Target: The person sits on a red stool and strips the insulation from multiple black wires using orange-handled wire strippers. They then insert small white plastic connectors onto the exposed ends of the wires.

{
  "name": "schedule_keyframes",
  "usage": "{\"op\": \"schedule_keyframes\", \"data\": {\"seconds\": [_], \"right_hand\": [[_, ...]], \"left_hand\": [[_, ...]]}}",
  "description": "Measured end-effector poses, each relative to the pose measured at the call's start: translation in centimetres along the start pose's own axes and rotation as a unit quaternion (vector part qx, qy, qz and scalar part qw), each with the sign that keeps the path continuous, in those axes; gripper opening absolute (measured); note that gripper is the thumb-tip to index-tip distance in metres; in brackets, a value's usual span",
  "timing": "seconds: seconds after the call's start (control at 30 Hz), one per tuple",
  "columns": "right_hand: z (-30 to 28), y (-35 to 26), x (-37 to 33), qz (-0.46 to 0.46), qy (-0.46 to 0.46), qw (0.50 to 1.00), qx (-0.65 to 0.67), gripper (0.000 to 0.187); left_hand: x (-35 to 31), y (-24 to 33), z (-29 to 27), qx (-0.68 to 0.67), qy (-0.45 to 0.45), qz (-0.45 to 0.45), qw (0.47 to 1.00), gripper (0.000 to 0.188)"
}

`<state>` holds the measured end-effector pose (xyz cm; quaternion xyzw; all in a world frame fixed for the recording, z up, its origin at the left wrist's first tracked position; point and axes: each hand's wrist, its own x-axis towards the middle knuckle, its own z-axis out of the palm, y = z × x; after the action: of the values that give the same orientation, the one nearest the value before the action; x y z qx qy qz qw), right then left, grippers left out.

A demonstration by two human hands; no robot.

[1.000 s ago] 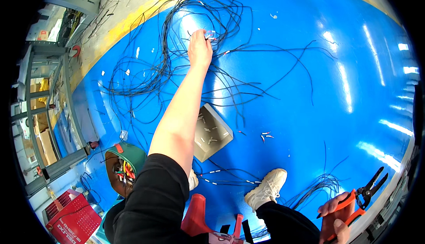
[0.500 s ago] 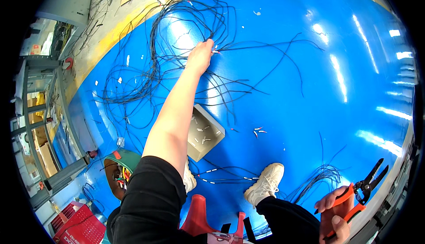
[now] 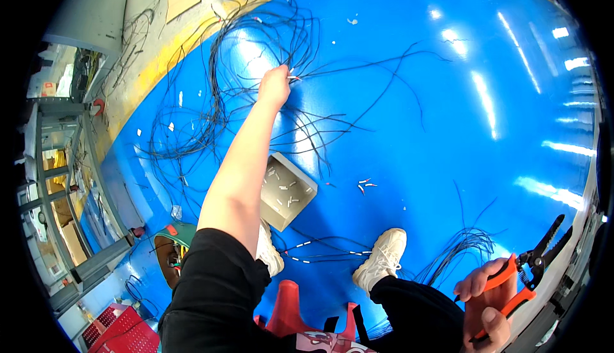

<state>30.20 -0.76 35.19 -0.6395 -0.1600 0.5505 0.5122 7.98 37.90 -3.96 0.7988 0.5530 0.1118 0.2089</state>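
My left hand [image 3: 275, 86] reaches far forward, its fingers closed on a tangle of thin black cables [image 3: 216, 84] on the blue floor. Beside its fingertips a small white-and-red piece [image 3: 294, 78] shows; the gripped part of the cables is hidden by the hand. At the lower right my right hand [image 3: 491, 302] holds wire strippers by their orange handles, palm turned up. The strippers [image 3: 532, 264] point up and to the right, their dark jaws apart. Loose cable ends fan out to the right of my left hand.
A grey box [image 3: 300, 199] with several small white pieces stands before my feet. More such pieces [image 3: 366, 185] lie to its right. Another cable bundle [image 3: 464, 244] lies right of my shoe. At left are a green container [image 3: 182, 231], a red crate [image 3: 128, 330] and a metal frame [image 3: 83, 263].
The whole view has shifted a little, moving the far floor leftward in the picture. My left hand stays closed at the cables, and my right hand keeps hold of the wire strippers.
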Motion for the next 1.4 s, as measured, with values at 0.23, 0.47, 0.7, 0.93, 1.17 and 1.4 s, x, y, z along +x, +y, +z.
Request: {"op": "schedule_keyframes", "data": {"seconds": [0.23, 0.47, 0.7, 0.93, 1.17, 1.4], "right_hand": [[-1.0, 3.1, 1.7, -0.144, 0.051, 0.988, 0.018, 0.063], [6.9, 10.3, 18.6, -0.294, -0.133, 0.931, -0.168, 0.037], [10.9, 16.1, 25.0, -0.266, -0.035, 0.941, -0.205, 0.033], [11.6, 15.6, 24.9, -0.125, -0.082, 0.989, 0.013, 0.049], [11.9, 14.8, 24.4, -0.147, -0.047, 0.986, 0.055, 0.061], [10.9, 14.9, 24.3, -0.084, -0.072, 0.984, 0.141, 0.045]], "left_hand": [[-5.4, 6.7, -12.1, -0.073, -0.066, 0.041, 0.994, 0.013], [-11.7, 12.7, -16.1, -0.109, -0.137, 0.104, 0.979, 0.014], [-13.2, 13.3, -10.2, -0.384, -0.095, 0.013, 0.918, 0.023], [-13.3, 14.2, -10.8, -0.547, -0.121, -0.076, 0.824, 0.039], [-14.0, 15.0, -10.5, -0.647, -0.12, -0.074, 0.749, 0.038], [-14.5, 15.5, -10.7, -0.474, -0.136, -0.026, 0.87, 0.043]]}}
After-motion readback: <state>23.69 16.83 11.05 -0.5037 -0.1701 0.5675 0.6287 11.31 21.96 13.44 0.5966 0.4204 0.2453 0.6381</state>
